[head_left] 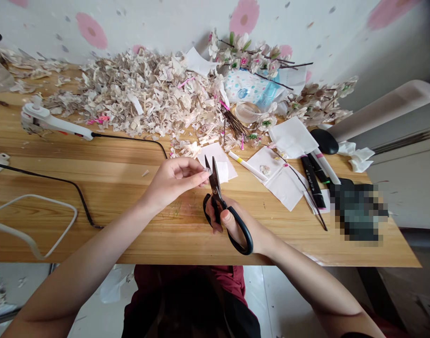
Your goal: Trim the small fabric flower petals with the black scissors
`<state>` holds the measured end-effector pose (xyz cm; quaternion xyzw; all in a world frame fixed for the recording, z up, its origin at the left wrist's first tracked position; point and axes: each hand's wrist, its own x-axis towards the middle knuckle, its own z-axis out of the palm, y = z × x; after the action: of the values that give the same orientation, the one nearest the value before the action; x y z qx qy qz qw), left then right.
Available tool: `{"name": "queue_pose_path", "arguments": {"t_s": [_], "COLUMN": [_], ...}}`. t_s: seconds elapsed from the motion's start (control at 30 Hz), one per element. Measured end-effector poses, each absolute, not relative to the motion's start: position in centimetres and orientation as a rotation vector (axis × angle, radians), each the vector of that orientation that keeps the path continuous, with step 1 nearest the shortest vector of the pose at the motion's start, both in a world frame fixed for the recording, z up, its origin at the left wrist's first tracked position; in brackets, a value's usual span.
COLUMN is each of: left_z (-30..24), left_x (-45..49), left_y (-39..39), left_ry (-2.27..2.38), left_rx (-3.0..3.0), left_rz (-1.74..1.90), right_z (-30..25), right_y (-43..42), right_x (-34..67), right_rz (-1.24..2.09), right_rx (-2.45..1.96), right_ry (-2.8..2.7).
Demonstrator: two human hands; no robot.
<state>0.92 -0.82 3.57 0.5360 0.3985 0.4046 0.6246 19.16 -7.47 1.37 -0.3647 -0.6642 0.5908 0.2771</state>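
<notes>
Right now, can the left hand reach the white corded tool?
Probably yes: the left hand pinches only a small piece, and open tabletop lies toward the white corded tool, crossed just by its low black cord.

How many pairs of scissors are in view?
1: the black-handled scissors, held in the right hand above the wooden table. Others could be hidden under the pale petal pile.

Glossy varnished wood tabletop (123, 225); scissors (215, 180): metal blades, smooth black plastic handles.

The scissors (216, 192) are over the wooden table (105, 157), before the petal heap (144, 96).
</notes>
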Motion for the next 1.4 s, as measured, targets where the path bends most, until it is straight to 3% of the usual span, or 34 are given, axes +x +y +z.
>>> {"name": "queue_pose_path", "arguments": {"t_s": [1.03, 1.4], "left_z": [4.4, 3.4], "left_x": [-0.7, -0.1], "left_y": [0.3, -0.3], "left_ry": [0.903, 0.862], "left_rx": [1.399, 1.469], "left_rz": [0.744, 0.529], "right_z": [2.0, 2.5], "right_y": [-7.3, -5.5], "right_x": [19.2, 19.3], "right_rz": [1.587, 1.464], "right_rx": [-0.992, -1.204], "right_ry": [-1.806, -1.34]}}
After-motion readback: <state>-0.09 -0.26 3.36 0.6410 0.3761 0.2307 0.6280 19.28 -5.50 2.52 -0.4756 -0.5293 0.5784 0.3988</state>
